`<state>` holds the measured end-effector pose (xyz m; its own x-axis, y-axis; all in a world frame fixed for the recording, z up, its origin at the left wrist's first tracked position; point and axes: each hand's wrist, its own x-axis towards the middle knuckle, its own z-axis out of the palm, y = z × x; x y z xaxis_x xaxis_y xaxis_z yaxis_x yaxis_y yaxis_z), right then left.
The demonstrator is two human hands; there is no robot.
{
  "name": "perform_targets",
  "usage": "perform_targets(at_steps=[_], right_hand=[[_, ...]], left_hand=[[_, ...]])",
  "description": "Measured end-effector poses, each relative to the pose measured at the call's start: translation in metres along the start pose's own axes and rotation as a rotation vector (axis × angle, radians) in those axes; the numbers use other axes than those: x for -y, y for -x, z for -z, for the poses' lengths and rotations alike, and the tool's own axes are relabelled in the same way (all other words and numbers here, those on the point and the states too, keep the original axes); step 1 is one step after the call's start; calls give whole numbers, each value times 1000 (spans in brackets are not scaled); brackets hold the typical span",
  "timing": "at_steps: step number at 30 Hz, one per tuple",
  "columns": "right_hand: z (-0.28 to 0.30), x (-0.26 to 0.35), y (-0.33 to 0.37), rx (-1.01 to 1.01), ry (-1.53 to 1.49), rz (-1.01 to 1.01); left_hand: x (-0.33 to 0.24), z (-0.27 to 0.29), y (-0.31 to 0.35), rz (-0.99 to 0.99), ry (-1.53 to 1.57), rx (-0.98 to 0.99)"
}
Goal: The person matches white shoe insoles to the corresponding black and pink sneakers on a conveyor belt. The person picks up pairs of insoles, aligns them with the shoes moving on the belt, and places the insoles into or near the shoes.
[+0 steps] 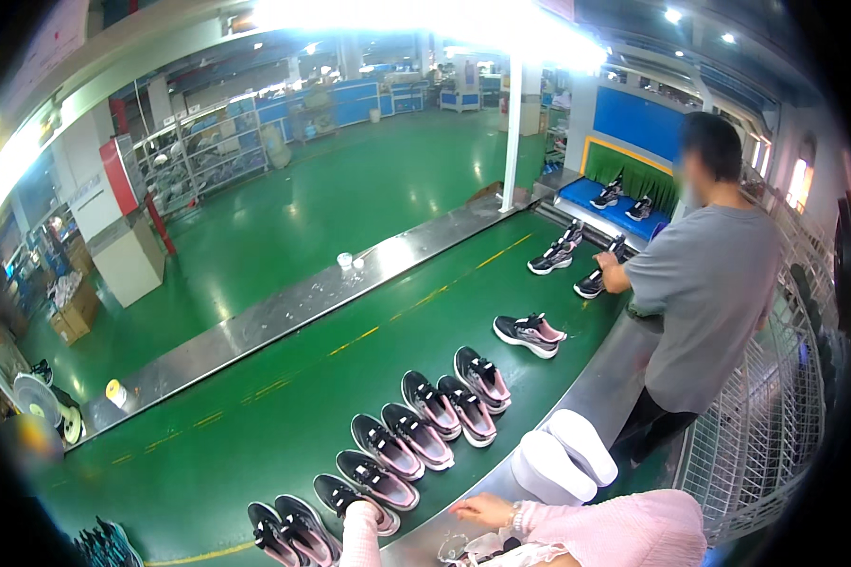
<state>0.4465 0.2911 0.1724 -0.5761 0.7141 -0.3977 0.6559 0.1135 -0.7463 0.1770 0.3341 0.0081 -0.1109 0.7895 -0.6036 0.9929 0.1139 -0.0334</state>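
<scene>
A row of black sneakers with pink linings stands on the green conveyor belt. My left hand reaches down into the opening of one sneaker near the row's left end; its fingers are hidden there. Over the metal edge my right hand points left with its fingers stretched out, holding nothing that I can see. A bracelet circles that wrist. Just behind it lie two smooth white shoe-shaped pieces. White lacy fabric shows below the right hand.
At the right a person in a grey shirt handles a sneaker on the belt. Past them, two sneakers sit on a blue surface before a green fringe curtain. A wire rack stands right. A small yellow-white roll rests on the far ledge.
</scene>
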Motion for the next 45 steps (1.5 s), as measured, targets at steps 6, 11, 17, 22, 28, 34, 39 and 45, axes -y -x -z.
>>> perform_targets(at_steps=[6,11,17,22,28,34,39,45], right_hand=[[73,-45,30,-748,-212,-50],[125,-86,60,-1133,447,-393],[124,-128,94,-737,219,-687],[115,-155,123,-658,191,-473],[134,-155,146,-612,331,-645],[137,-115,134,-936,503,-637],[126,-68,84,-391,-517,-148],[46,0,-45,236,-598,-67]], left_hand=[[-1,-4,16,-56,-46,166],[0,1,28,-78,-56,175],[-5,22,60,49,35,48],[6,-51,43,315,1316,-852],[15,8,40,494,1983,-814],[52,-17,33,529,1347,-589],[13,25,81,531,941,-590],[33,0,61,371,2131,-739]])
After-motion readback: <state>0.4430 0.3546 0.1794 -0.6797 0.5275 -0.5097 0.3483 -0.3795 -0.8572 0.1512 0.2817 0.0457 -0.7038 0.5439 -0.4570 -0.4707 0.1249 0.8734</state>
